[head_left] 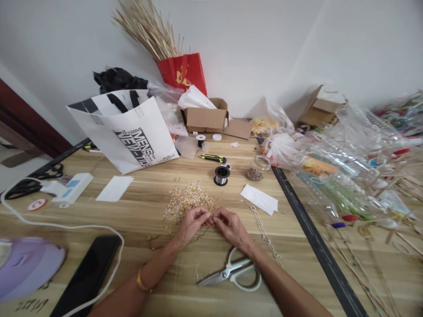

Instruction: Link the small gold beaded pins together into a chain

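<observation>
My left hand and my right hand meet just in front of a heap of small gold and clear beads. Thumb and forefinger of each are pinched together, fingertips almost touching; what lies between them is too small to make out. A thin gold chain trails on the table below the fingers, passing by my left wrist. Scissors with pale handles lie partly spread beneath my right forearm. To the right of that hand a beaded chain runs down the table from a ring.
Behind the beads are a wire spool, a utility knife and a glass jar. Papers flank the heap. A white bag stands at back left, plastic bottles pile up right, and a phone and white cable lie left.
</observation>
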`<action>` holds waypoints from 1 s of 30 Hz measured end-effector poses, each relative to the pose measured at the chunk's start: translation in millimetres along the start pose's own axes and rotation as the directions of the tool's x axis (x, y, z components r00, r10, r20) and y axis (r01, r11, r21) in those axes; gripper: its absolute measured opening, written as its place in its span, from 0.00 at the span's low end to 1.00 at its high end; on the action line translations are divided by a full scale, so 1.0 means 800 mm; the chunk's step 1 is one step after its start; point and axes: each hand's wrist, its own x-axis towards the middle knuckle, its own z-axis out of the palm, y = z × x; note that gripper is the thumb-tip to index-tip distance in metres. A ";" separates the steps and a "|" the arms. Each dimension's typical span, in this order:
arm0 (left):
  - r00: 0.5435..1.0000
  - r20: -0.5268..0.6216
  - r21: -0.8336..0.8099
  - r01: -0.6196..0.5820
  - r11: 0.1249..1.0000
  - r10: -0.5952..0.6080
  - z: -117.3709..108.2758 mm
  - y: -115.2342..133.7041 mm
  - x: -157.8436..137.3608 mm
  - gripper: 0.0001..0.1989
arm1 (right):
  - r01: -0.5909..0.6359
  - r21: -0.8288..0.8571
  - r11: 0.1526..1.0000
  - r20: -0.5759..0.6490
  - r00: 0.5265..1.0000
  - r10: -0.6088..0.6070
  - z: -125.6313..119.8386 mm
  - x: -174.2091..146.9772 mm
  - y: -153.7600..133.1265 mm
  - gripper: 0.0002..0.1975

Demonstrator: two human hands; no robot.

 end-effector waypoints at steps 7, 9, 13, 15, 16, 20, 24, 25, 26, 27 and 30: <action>0.999 0.013 -0.029 0.030 0.999 -0.030 0.001 0.005 -0.001 0.15 | 0.020 -0.014 1.000 0.028 0.999 -0.019 -0.003 0.000 -0.005 0.06; 0.999 0.018 -0.039 0.034 0.999 -0.033 0.001 0.005 -0.002 0.14 | 0.021 -0.021 1.000 0.032 0.999 -0.021 -0.004 0.000 -0.006 0.06; 0.998 0.021 -0.079 0.056 0.995 -0.055 -0.001 -0.001 0.000 0.12 | 0.014 -0.028 0.999 0.041 0.999 -0.013 -0.004 0.000 -0.003 0.05; 0.998 0.017 -0.086 0.056 0.995 -0.055 -0.002 -0.004 0.001 0.11 | 0.005 -0.029 1.000 0.047 0.999 -0.004 -0.003 -0.001 -0.001 0.05; 0.999 0.016 -0.083 0.052 0.995 -0.051 -0.002 -0.006 0.001 0.11 | 0.001 -0.031 1.000 0.050 0.999 0.000 -0.003 -0.001 0.000 0.05; 0.999 0.017 -0.068 0.052 0.996 -0.051 -0.003 -0.007 0.003 0.11 | -0.009 -0.040 0.999 0.052 0.999 0.011 -0.003 0.000 0.003 0.05; 0.996 0.025 -0.084 0.082 0.993 -0.081 -0.005 -0.003 0.003 0.11 | -0.028 -0.019 0.999 0.079 0.996 0.029 -0.005 0.001 0.002 0.06; 0.996 0.026 -0.089 0.089 0.992 -0.087 -0.005 -0.002 0.002 0.11 | -0.036 -0.009 0.999 0.085 0.996 0.037 -0.005 0.001 0.002 0.06; 0.995 0.025 -0.093 0.094 0.991 -0.092 -0.005 -0.001 0.002 0.11 | -0.048 0.003 0.999 0.092 0.995 0.048 -0.005 0.001 0.002 0.06; 0.995 0.023 -0.098 0.099 0.990 -0.097 -0.006 0.000 0.001 0.11 | -0.061 0.015 0.998 0.102 0.993 0.060 -0.006 0.001 0.002 0.07; 0.994 0.026 -0.118 0.104 0.987 -0.102 -0.006 0.002 0.000 0.11 | -0.096 0.048 0.994 0.124 0.988 0.090 -0.006 0.000 0.004 0.07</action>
